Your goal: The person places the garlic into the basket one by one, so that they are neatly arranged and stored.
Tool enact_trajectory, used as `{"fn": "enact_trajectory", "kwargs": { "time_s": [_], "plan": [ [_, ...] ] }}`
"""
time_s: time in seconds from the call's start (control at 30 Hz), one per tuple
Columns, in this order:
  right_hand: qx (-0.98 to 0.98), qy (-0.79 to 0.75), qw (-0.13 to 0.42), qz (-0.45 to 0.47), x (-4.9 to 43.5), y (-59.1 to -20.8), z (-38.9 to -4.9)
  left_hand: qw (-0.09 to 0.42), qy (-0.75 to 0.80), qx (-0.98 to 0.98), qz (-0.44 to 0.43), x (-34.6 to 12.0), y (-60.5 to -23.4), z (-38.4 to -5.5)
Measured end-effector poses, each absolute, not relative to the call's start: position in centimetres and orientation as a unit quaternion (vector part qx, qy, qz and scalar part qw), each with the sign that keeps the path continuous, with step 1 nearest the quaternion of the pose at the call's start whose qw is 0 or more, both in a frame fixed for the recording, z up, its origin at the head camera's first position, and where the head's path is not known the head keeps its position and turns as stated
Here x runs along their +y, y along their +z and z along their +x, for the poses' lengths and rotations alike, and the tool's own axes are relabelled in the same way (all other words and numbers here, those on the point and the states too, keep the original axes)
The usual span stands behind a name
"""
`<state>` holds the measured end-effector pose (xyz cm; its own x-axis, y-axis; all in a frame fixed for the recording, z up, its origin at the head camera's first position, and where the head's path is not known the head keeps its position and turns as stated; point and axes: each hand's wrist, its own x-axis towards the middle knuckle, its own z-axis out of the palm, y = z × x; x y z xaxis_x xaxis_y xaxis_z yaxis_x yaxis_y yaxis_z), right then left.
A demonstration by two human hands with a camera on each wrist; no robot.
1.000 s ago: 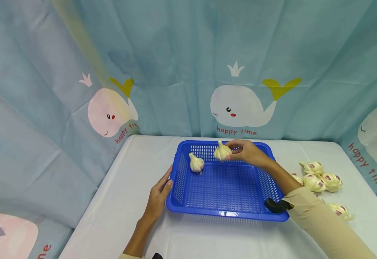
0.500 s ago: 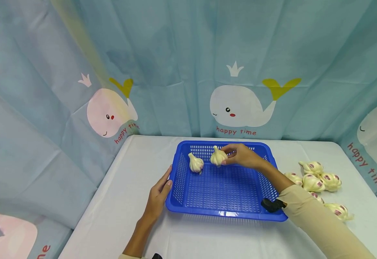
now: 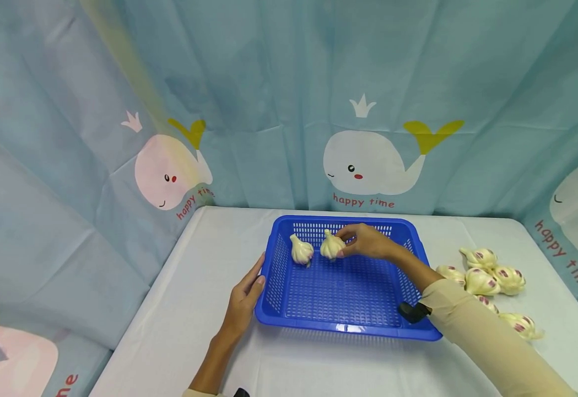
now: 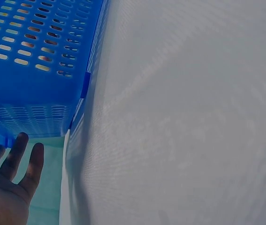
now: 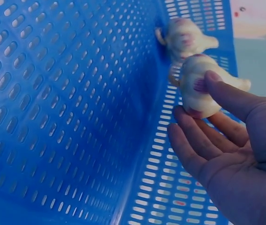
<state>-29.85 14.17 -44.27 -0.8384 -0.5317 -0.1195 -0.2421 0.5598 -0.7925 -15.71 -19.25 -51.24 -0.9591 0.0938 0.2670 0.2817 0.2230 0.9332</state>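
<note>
In the head view a blue plastic basket stands on the white-covered table. My right hand pinches a garlic bulb by its right side, stem up, inside the basket near the back wall. The right wrist view shows the thumb on one side of this garlic bulb and the fingers on the other. Just left of it sits another garlic bulb, upright in the back left corner. My left hand rests against the basket's left rim, its fingers mostly straight; in the left wrist view, some fingers are spread beside the wall.
Several more garlic bulbs lie on the table right of the basket, partly behind my right sleeve. A whale-print curtain hangs behind and around the table. White cloth covers the tabletop left of the basket.
My right hand has lowered the garlic bulb and moved it slightly left, closer to the other bulb in the basket. The left hand has stayed at the rim.
</note>
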Motion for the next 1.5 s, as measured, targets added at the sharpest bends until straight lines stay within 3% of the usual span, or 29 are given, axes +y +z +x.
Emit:
{"fn": "enact_trajectory", "kwargs": {
  "time_s": [0.93,1.5],
  "plan": [
    [0.903,-0.314,0.177,-0.232,11.9,-45.2,-30.0,0.082,-0.611,-0.777,-0.13,-19.0,-51.5,-15.7],
    [0.9,-0.339,0.17,-0.217,13.5,-43.9,-29.7,0.079,-0.616,-0.774,-0.123,-19.2,-51.4,-15.6]
  ]
}}
